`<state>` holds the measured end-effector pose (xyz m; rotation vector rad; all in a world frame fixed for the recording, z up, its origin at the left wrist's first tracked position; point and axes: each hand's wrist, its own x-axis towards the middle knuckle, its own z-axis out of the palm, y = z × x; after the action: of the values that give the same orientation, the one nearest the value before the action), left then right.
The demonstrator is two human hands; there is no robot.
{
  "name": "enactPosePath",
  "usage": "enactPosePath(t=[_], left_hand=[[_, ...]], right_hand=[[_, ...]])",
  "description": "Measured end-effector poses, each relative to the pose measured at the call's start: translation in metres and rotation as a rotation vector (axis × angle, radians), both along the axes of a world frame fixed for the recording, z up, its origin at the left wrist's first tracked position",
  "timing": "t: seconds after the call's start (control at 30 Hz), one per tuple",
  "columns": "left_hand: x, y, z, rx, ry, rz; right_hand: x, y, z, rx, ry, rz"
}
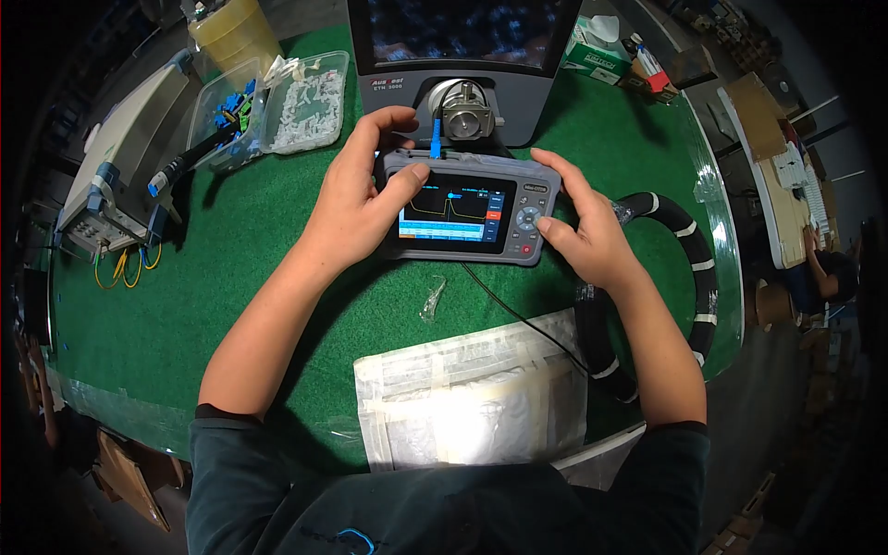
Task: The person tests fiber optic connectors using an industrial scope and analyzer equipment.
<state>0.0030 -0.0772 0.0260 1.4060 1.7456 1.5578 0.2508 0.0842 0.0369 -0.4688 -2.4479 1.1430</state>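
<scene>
A grey handheld OTDR (450, 227) is held between my two hands, its lit screen showing a trace with a peak. My left hand (356, 199) grips its left end, thumb over the upper left corner by the screen. Around the right end is my right hand (592, 236), with the thumb at the round keypad and the fingers along the side. A blue fibre connector (436, 139) stands in the top edge of the OTDR. From beneath the device a thin black cable (518, 317) runs down to the right.
Behind stands a monitor-like microscope (370, 106). Left are a bench instrument (125, 157) with yellow fibres, a bin of connectors (199, 129) and a tub of white caps (310, 139). A taped white pad (388, 388) lies in front, a coiled black hose (705, 277) right.
</scene>
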Motion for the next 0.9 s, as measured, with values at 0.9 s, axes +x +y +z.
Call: enactPosePath(t=[0.9], left_hand=[[0.031,0.007,0.014,-0.027,0.459,0.234]], right_hand=[[-0.002,-0.004,-0.001,0.012,0.011,-0.034]])
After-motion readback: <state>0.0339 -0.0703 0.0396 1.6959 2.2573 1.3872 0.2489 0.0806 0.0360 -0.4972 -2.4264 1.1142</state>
